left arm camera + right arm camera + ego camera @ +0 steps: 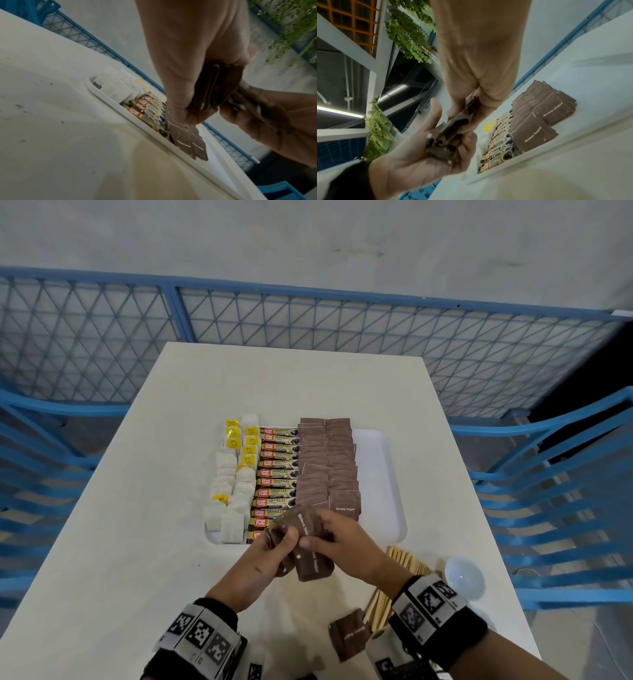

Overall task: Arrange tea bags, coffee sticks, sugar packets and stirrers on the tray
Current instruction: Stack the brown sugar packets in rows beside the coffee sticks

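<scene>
- The left hand (274, 546) and the right hand (337, 537) met just off the near edge of the white plastic tray (383, 474), both clamped on a fanned bunch of brown paper sugar packets (310, 563); left thumb and fingers curled round it, right fingers pinching its top.
- The bunch's front packet hung long axis roughly 12-to-6, its print running along that axis.
- On the tray, left to right: white square tea bags with yellow tags (236, 474), a column of black-and-gold coffee sticks (277, 474) with long axes pointing 3-to-9, then two overlapping columns of brown sugar packets (329, 463); the tray's 3 o'clock strip lay bare.
- At 5 o'clock from the tray, a heap of pale wooden stirrers (407, 559) pointed about 11-to-5, one loose brown packet (349, 635) beside them and a white round bowl (464, 577) further right.
- All sat on a white rectangular table (120, 508); blue mesh fencing (308, 320) and a grey wall stood at 12 o'clock, blue slatted chairs (555, 491) at 3 and 9.
</scene>
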### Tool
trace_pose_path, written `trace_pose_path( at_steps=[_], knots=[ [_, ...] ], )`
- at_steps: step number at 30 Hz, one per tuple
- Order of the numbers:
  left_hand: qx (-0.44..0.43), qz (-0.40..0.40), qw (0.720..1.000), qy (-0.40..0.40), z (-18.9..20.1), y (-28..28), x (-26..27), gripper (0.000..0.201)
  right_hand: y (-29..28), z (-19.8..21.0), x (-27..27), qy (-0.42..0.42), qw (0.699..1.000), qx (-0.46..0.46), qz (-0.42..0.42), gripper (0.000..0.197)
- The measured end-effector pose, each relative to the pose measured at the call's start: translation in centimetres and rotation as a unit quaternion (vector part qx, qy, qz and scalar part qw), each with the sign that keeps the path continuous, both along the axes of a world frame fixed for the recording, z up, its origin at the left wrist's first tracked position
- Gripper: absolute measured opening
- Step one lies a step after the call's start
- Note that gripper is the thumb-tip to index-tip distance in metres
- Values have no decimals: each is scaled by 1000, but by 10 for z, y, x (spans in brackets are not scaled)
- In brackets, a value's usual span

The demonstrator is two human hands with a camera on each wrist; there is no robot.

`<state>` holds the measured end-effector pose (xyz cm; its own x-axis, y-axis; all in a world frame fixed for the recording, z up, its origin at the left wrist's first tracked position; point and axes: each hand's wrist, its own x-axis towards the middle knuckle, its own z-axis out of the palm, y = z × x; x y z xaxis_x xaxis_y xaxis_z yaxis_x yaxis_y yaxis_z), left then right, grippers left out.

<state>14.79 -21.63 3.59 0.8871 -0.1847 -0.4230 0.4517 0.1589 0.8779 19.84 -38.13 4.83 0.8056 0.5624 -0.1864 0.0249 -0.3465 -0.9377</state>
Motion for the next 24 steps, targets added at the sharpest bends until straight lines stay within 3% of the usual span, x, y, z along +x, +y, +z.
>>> trace_pose_path(
  at_steps=[3,8,11,13,18,19,21,22,24],
  knots=[
    [-48,31,998,33,8,-4,6,51,11,-1,-5,-58,998,4,-4,7],
    [-76,37,995,46,16,-7,10,36,25,-9,-5,-108,994,10,-12,29],
    [-91,46,994,46,18,-8,9,36,27,-8,-6,-44,999,-4,-12,44],
    [-94,53,993,45,18,-7,9,34,26,-5,-6,25,999,28,-17,43],
    [-81,101,991,39,13,3,8,34,14,-6,-4,97,991,80,-53,41],
    [-74,107,991,37,12,6,7,31,9,-7,-6,79,995,47,-48,37],
    [-59,127,989,37,10,12,5,19,-7,-8,-12,-50,993,-99,28,25],
    [-55,136,988,39,8,14,4,18,-16,-11,-16,-115,971,-184,95,24],
    [-48,146,987,43,6,20,1,17,-31,-18,-29,-184,899,-318,238,30]
  ],
)
